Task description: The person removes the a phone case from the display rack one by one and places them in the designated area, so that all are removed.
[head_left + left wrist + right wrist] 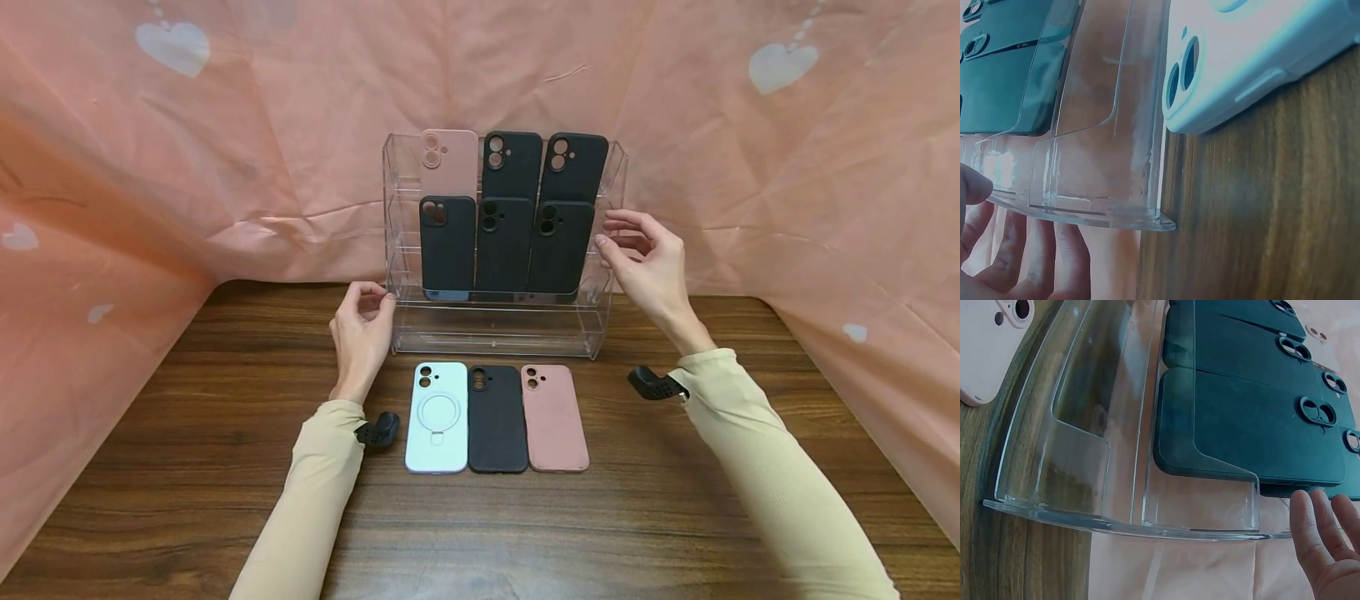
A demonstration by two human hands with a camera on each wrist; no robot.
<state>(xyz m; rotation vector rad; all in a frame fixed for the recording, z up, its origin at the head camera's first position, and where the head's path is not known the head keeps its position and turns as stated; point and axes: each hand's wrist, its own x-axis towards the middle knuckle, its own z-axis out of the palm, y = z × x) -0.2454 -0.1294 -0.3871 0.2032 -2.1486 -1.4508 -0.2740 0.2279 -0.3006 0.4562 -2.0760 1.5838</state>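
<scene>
A clear tiered display stand [495, 340] holds two rows of phone cases: a pink case [450, 171] and two black ones behind, three black cases [504, 250] in front. My left hand [362, 337] pinches the stand's left side edge, thumb in front and fingers along the outside, as the left wrist view [1013, 262] also shows. At the stand's upper right side is my right hand [648, 262], fingers loosely bent and spread from the thumb. Its fingertips [1300, 503] lie against the side panel in the right wrist view, where the thumb is out of sight.
On the brown wooden table [225, 467], before the stand, a white case [437, 454], a black case [498, 425] and a pink case [557, 425] lie side by side. A pink cloth [315, 167] with white hearts encloses the back and sides.
</scene>
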